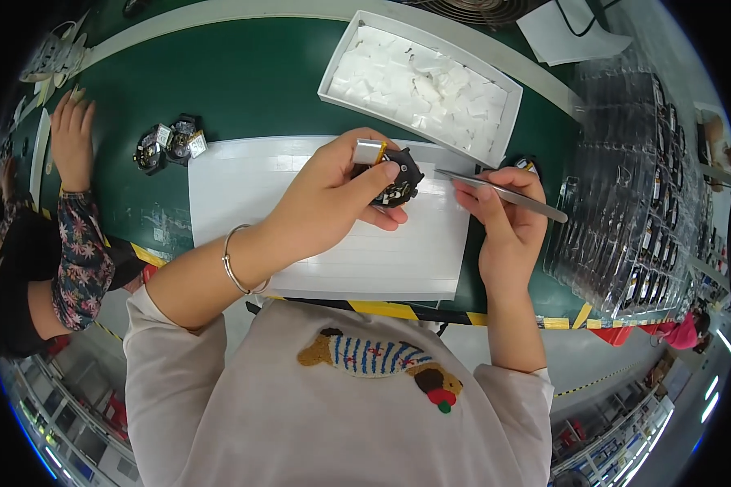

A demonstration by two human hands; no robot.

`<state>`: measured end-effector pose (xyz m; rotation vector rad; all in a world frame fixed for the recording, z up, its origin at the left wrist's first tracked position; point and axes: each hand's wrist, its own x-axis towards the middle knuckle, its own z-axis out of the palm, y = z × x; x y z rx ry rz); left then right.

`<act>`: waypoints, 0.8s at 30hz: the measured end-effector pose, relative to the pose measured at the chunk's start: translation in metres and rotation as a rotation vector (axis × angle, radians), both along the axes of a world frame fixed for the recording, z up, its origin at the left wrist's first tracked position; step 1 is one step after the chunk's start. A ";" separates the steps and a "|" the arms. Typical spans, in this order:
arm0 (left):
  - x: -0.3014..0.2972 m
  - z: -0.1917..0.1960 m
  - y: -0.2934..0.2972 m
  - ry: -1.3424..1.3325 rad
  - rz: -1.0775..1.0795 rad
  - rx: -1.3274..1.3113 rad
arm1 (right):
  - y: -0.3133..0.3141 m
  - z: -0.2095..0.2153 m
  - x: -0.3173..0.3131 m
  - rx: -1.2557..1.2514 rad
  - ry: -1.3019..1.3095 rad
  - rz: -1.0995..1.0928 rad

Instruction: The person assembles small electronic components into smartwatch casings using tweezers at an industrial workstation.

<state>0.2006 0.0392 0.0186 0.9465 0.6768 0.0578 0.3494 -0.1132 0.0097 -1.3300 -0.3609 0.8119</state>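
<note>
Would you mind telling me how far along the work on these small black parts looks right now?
Done: hard to say; stacked clear trays on the right already hold dark parts. In hand: the left hand holds one black round part with a metal piece over the white mat, and the right hand points tweezers at it. Left: a few similar parts wait on the green table.

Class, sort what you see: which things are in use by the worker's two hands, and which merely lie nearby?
In use: left hand, black round part, right hand, metal tweezers, white mat.
Lying about: tray of white pieces, two spare black parts, stacked clear trays.
</note>
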 end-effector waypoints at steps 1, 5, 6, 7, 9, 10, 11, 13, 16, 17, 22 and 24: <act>0.000 -0.002 -0.002 -0.008 0.020 -0.009 | -0.002 -0.002 0.001 -0.028 -0.044 0.018; -0.001 -0.002 -0.002 -0.024 0.033 -0.019 | -0.003 -0.002 0.007 -0.051 0.025 0.019; -0.002 -0.003 -0.002 -0.024 0.039 -0.016 | -0.005 -0.002 0.011 0.014 0.084 0.037; -0.003 -0.004 -0.001 -0.023 0.053 -0.059 | -0.007 0.000 0.016 0.081 0.127 0.051; -0.005 -0.004 0.000 -0.023 0.074 -0.097 | -0.008 0.005 0.022 0.197 0.146 0.085; -0.005 -0.004 0.002 -0.047 0.054 -0.111 | -0.006 0.009 0.021 0.202 0.146 0.093; -0.007 -0.004 0.002 -0.071 0.034 -0.123 | -0.002 0.013 0.018 0.220 0.117 0.133; -0.009 -0.001 -0.001 -0.101 -0.010 -0.045 | 0.003 0.020 0.010 0.232 0.073 0.216; -0.012 0.000 -0.005 -0.136 -0.071 0.060 | 0.006 0.015 0.004 0.198 0.019 0.310; -0.012 0.000 -0.005 -0.157 -0.120 0.111 | 0.006 0.013 0.004 0.211 0.015 0.313; -0.012 0.008 0.001 -0.170 -0.144 0.178 | 0.009 0.014 -0.005 0.220 -0.008 0.261; -0.011 0.008 0.001 -0.181 -0.167 0.153 | 0.008 0.013 -0.007 0.227 -0.024 0.244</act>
